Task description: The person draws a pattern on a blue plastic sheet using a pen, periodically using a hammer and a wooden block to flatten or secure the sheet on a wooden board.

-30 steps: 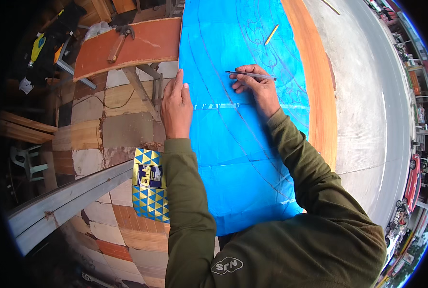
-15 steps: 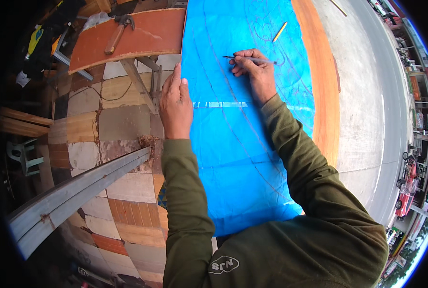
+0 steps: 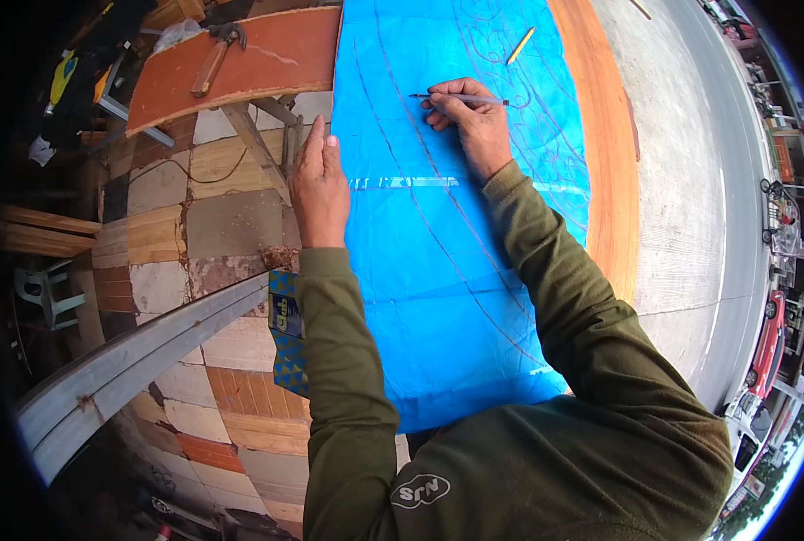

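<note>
A long blue sheet (image 3: 420, 288) lies spread out below me, with dark curved lines and scroll shapes drawn on it and a strip of shiny tape across it. My right hand (image 3: 474, 126) is closed around a dark-tipped pen (image 3: 460, 99) above the sheet, its tip pointing left near one long line. At the sheet's left edge rests my left hand (image 3: 321, 194), fingers stretched forward and holding nothing. A yellow pencil (image 3: 521, 46) lies on the sheet beyond the right hand.
Left of the sheet, a hammer (image 3: 218, 61) lies on a reddish-brown board (image 3: 275, 54). A grey metal beam (image 3: 140, 361) juts in from the left over a patchwork tiled floor (image 3: 239, 225). Brown wood (image 3: 611, 171) borders the sheet's right side, with a road (image 3: 735, 180) past it.
Both hands have shifted slightly left and toward the far end, the pen still in the right. A blue patterned box has come into fuller view beside my left forearm. Vehicles on the road differ.
</note>
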Action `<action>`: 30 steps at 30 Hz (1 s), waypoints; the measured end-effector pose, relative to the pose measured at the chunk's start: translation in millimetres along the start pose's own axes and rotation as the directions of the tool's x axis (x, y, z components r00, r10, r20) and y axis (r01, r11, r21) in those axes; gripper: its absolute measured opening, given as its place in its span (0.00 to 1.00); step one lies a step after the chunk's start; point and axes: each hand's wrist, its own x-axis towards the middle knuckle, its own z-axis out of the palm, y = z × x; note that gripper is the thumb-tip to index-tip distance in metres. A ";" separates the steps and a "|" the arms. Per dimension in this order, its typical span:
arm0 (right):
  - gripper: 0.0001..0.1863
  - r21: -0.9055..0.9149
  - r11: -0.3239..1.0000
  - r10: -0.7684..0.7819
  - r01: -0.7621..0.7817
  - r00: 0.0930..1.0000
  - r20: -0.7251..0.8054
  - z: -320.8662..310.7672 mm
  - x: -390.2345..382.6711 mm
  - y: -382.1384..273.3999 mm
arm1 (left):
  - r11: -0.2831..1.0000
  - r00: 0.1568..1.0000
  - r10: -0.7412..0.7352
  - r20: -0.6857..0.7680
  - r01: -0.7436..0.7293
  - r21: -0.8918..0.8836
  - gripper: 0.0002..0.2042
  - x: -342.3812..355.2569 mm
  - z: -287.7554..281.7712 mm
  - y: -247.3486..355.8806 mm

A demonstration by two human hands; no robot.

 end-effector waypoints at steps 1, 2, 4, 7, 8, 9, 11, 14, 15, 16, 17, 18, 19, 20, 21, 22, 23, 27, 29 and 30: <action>0.10 -0.005 1.000 -0.004 0.004 1.000 0.005 -1.1 0.4 1.0 | 1.000 1.000 -0.014 0.003 0.014 -0.014 0.24 -0.1 0.3 0.2; 0.12 -0.010 1.000 -0.007 0.007 1.000 0.010 -2.0 0.9 1.9 | 0.999 1.000 -0.028 0.007 0.028 -0.028 0.24 0.0 0.5 0.4; 0.12 -0.015 1.000 -0.011 0.012 1.000 0.014 -2.8 1.9 3.4 | 0.999 1.000 -0.023 0.003 0.023 -0.032 0.24 0.5 0.8 -0.2; 0.12 -0.016 1.000 -0.022 0.022 1.000 0.020 -2.2 2.3 4.5 | 1.000 1.000 -0.003 -0.003 0.003 -0.023 0.24 1.2 0.1 -2.1; 0.12 -0.013 1.000 -0.027 0.027 0.999 0.022 -1.5 2.2 4.5 | 1.000 1.000 0.012 -0.004 -0.012 -0.009 0.24 1.6 -0.8 -2.4; 0.12 -0.012 0.999 -0.031 0.031 0.999 0.024 -0.9 2.0 4.0 | 1.000 1.000 0.015 -0.008 -0.015 -0.008 0.24 1.9 -2.1 -2.3; 0.12 0.018 0.999 -0.031 0.031 0.999 0.022 -2.2 2.9 2.6 | 1.000 1.000 0.013 -0.002 -0.013 0.015 0.24 2.9 -1.2 1.0; 0.12 0.016 1.000 0.008 -0.008 1.000 0.009 -2.2 0.4 2.5 | 0.998 0.999 0.047 -0.017 -0.046 0.040 0.23 -0.3 -1.0 7.3; 0.12 0.016 1.000 0.002 -0.002 1.000 0.003 -2.5 0.7 2.6 | 0.998 0.998 0.056 -0.022 -0.055 0.034 0.23 -0.3 -0.3 9.4; 0.12 0.014 1.000 -0.012 0.012 1.000 0.005 -2.4 1.9 -0.2 | 0.993 0.996 0.091 -0.019 -0.089 0.082 0.24 -0.2 -0.2 11.4; 0.12 0.040 0.999 0.020 -0.020 1.000 0.007 -2.4 3.3 -2.7 | 0.984 0.992 0.125 -0.014 -0.122 0.131 0.25 -0.5 -0.7 13.5; 0.12 0.066 0.996 0.054 -0.054 0.999 0.009 -2.2 4.8 -4.7 | 0.983 0.991 0.134 -0.023 -0.131 0.126 0.25 -2.3 -0.7 13.9; 0.10 0.098 0.991 0.094 -0.095 0.995 0.011 0.2 8.2 -10.8 | 0.970 0.990 0.143 -0.004 -0.139 0.198 0.26 -3.8 -1.0 13.4; 0.10 0.092 0.993 0.078 -0.079 0.997 0.011 -0.5 16.4 -14.2 | 0.952 0.989 0.148 0.019 -0.148 0.266 0.28 -4.1 0.1 14.0; 0.09 0.095 0.992 0.076 -0.078 0.997 0.018 -0.4 24.8 -16.9 | 0.953 0.987 0.159 0.010 -0.156 0.259 0.28 -3.6 0.6 13.7; 0.08 0.100 0.992 0.077 -0.079 0.997 0.027 1.2 32.1 -18.5 | 0.956 0.989 0.150 0.012 -0.148 0.254 0.30 -3.7 -1.1 14.1; 0.08 0.098 0.993 0.065 -0.068 0.997 0.030 4.7 43.6 -19.6 | 0.959 0.990 0.141 0.014 -0.140 0.248 0.31 -3.5 -2.5 14.1; 0.07 0.052 0.997 -0.061 0.062 0.998 -0.021 18.9 108.5 -18.6 | 0.978 0.998 0.041 0.056 -0.052 0.203 0.31 -0.4 -2.0 23.3; 0.07 0.028 0.997 -0.077 0.078 0.997 -0.030 31.1 139.2 -15.8 | 0.967 0.995 0.099 0.030 -0.103 0.233 0.31 -0.7 -1.7 16.5; 0.07 -0.005 0.996 -0.089 0.089 0.994 -0.057 34.2 153.5 -16.0 | 0.967 0.994 0.106 0.030 -0.110 0.231 0.31 -0.1 -0.6 15.7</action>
